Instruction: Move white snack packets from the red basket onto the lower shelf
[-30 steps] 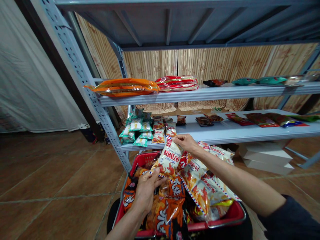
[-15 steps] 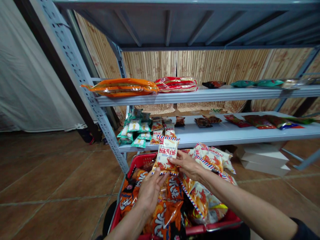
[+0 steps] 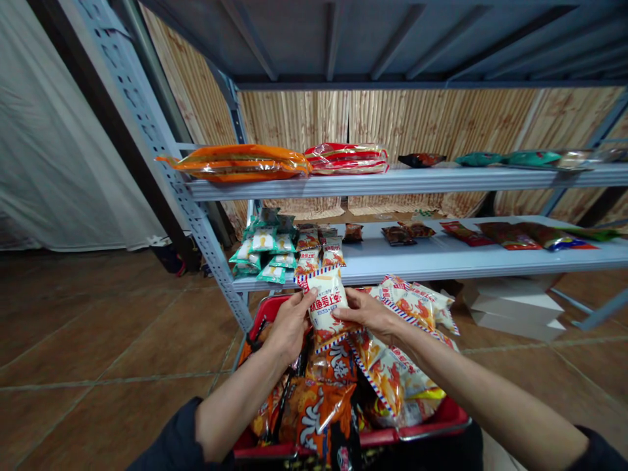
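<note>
A white snack packet [image 3: 324, 307] with a red-and-blue striped edge is held upright above a red basket [image 3: 444, 417]. My left hand [image 3: 290, 323] grips its left edge, fingers closed on it. On the packet's right side my right hand [image 3: 369, 316] holds it, thumb on the front. The basket is heaped with more white striped packets [image 3: 411, 309] and orange-and-black snack bags [image 3: 314, 413]. Just beyond the packet, small green packets [image 3: 267, 254] and red-and-white packets [image 3: 318, 254] lie in rows at the left end of the lower shelf [image 3: 441, 261].
A grey metal rack stands ahead, its perforated upright [image 3: 161, 150] slanting at left. The upper shelf [image 3: 417, 180] holds flat orange [image 3: 235, 162], red [image 3: 346, 158] and green bags [image 3: 505, 157]. More flat packets [image 3: 515, 234] lie at right on the lower shelf. White boxes [image 3: 515, 307] sit on the tiled floor.
My left hand has risen from the basket's bags and taken the packet's left edge. My right hand has shifted from the packet's top to its right side, and the packet now stands upright.
</note>
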Available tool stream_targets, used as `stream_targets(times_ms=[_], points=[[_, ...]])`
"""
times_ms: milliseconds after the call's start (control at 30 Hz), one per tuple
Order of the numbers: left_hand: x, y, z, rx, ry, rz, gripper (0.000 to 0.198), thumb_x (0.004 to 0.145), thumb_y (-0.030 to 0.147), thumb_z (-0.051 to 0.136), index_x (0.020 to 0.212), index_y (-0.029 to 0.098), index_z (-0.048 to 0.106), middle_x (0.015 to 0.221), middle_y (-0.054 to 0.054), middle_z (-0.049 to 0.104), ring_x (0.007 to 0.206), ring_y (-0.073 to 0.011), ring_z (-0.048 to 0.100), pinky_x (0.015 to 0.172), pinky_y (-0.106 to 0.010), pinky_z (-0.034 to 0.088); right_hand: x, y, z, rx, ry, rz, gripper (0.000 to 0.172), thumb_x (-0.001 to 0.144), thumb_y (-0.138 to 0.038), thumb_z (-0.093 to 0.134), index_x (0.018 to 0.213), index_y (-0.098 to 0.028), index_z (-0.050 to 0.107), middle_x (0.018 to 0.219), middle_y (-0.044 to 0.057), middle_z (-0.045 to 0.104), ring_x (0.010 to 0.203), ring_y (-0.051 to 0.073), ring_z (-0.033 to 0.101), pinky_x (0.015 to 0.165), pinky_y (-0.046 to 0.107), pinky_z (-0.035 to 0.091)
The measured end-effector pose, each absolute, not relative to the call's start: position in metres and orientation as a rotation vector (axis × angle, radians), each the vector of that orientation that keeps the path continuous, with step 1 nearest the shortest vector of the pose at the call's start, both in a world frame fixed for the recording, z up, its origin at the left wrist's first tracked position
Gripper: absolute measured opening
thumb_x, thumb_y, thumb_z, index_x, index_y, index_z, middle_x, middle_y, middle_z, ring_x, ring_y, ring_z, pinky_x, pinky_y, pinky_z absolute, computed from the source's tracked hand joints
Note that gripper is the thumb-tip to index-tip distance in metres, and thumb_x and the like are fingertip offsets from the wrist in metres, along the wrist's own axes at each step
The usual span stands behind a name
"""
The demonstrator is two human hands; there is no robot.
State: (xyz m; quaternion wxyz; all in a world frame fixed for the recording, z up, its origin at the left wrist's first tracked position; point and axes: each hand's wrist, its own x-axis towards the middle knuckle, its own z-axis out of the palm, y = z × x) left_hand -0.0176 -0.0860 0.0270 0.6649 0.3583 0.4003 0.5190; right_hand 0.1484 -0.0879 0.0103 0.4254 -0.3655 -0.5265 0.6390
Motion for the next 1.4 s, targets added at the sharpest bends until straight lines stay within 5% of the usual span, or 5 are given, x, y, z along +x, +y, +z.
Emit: stream_targets(times_ms=[567,733,900,1200,1400], points=[[-0.018,-0.076,0.015,0.637,0.912,1.364,0.018,0.071,0.022,0.064,0.085,0.012,0.061,0.079,-0.007,0.069,0.069,-0.0148,0.064,0.067,-0.026,0.051,0.144,-0.1,-0.011,-0.959,-1.103,1.641,0.044,0.062,-0.026,0.071,0.105,-0.022,0.06,0.094,0.0,0.066,0.07,0.008,0.058,0.06,0.018,0.045],[-0.02,-0.075,0.013,0.601,0.944,1.395,0.014,0.071,0.02,0.064,0.082,0.012,0.061,0.076,-0.006,0.069,0.064,-0.014,0.064,0.067,-0.026,0.051,0.146,-0.105,-0.008,-0.923,-1.006,1.734,0.038,0.065,-0.029,0.071,0.1,-0.022,0.061,0.103,0.002,0.064,0.075,0.009,0.061,0.065,0.02,0.051],[-0.02,-0.075,0.011,0.564,0.962,1.342,0.016,0.071,0.021,0.064,0.083,0.012,0.061,0.075,-0.007,0.069,0.067,-0.0158,0.065,0.069,-0.029,0.051,0.148,-0.106,-0.013,-1.036,-0.948,1.678,0.025,0.069,-0.034,0.068,0.086,-0.016,0.065,0.086,0.004,0.066,0.06,0.006,0.058,0.057,0.016,0.05],[-0.013,-0.068,0.004,0.515,0.931,1.406,0.019,0.068,0.019,0.067,0.083,0.01,0.06,0.08,-0.008,0.068,0.069,-0.0145,0.063,0.072,-0.028,0.05,0.141,-0.112,-0.015,-0.947,-0.739,1.814,0.034,0.06,-0.023,0.075,0.089,-0.017,0.059,0.087,0.003,0.067,0.072,0.011,0.063,0.075,0.029,0.051],[-0.015,-0.065,-0.002,0.562,0.902,1.388,0.02,0.068,0.021,0.067,0.084,0.012,0.06,0.083,-0.007,0.068,0.068,-0.0139,0.062,0.072,-0.029,0.049,0.133,-0.111,-0.024,-1.002,-0.723,1.729,0.027,0.057,-0.019,0.076,0.079,-0.016,0.06,0.073,0.0,0.065,0.06,0.007,0.059,0.058,0.019,0.051]])
